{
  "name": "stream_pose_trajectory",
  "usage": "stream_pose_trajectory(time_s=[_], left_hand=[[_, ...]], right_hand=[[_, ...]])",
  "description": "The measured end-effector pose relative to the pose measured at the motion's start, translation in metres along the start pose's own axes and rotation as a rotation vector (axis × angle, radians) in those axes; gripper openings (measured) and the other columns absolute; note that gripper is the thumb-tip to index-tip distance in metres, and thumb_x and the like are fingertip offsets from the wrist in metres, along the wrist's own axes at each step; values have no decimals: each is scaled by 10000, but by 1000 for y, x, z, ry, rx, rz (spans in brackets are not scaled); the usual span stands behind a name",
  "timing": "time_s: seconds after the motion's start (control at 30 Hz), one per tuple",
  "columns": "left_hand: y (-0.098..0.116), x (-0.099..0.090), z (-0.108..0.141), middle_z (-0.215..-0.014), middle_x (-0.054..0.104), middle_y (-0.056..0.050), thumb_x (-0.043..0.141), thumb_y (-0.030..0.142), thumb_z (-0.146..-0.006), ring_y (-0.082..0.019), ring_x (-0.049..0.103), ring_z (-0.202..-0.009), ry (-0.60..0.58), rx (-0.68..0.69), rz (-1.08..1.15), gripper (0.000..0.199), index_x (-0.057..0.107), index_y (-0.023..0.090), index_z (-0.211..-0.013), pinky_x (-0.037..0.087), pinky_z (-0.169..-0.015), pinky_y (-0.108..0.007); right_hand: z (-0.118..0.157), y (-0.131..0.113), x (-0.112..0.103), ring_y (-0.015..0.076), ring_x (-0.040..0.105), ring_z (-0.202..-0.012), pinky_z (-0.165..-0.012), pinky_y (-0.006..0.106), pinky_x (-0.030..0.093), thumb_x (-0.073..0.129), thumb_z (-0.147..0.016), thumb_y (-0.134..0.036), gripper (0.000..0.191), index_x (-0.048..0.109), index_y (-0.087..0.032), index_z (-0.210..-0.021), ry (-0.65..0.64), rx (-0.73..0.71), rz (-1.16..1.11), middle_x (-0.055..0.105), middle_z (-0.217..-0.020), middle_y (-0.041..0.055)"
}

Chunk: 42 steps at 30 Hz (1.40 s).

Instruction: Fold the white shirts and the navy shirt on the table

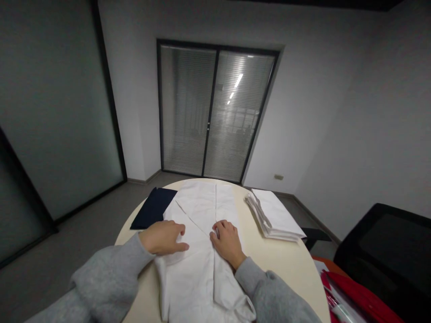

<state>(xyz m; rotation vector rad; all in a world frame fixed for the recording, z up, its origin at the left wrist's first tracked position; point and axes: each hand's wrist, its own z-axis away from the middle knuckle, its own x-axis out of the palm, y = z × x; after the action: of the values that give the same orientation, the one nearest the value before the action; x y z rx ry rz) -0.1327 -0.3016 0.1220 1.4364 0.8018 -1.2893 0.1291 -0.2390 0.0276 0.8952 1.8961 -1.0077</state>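
Note:
A white cloth garment [191, 278], possibly a coat, lies lengthwise over the round table, its near end at the bottom of the view. A straight seam or front edge runs along it, and a slanted line crosses its upper left part. At its left side, my left hand [164, 237] rests with thumb and fingers apart, holding nothing I can see. My right hand [227, 240] is on the garment right of the middle, fingers curled in and seemingly pinching the cloth by the long edge; the fingertips are partly hidden.
The cream table [279, 264] also carries a folded dark blue cloth [153, 208] at left and a stack of folded white cloth [278, 215] at right. A black chair [387, 251] and red items [360, 291] stand beyond the right edge. Glazed doors [215, 112] are behind.

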Motion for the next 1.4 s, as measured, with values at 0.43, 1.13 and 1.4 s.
stream_pose_trajectory(time_s=[0.43, 1.13, 1.4], left_hand=[[3, -40, -43, -1207, 767, -123, 599, 568, -884, -333, 683, -1168, -11, 31, -71, 577, 649, 228, -1347, 501, -961, -403], [62, 122, -165, -1246, 679, -77, 356, 467, -1067, -210, 667, -1062, 444, 49, 556, 374, 556, 241, -1288, 479, -928, -336], [66, 121, -163, -1193, 693, -45, 374, 420, -1074, -197, 659, -1070, 441, 102, 426, 300, 605, 269, -1190, 474, -898, -315]], right_hand=[[1, -4, -8, 244, 556, -1128, -972, 337, 341, 593, -910, -253, 228, 684, -215, -1116, -34, 63, 32, 660, -1151, 87], [18, 42, -137, 299, 668, -986, -812, 387, 447, 478, -976, -277, 332, 762, -167, -1108, 263, 543, 384, 741, -1042, 152], [103, -22, -136, 305, 590, -1180, -1026, 472, 487, 543, -969, -296, 385, 626, -226, -1339, 256, -55, 167, 660, -1246, 121]])
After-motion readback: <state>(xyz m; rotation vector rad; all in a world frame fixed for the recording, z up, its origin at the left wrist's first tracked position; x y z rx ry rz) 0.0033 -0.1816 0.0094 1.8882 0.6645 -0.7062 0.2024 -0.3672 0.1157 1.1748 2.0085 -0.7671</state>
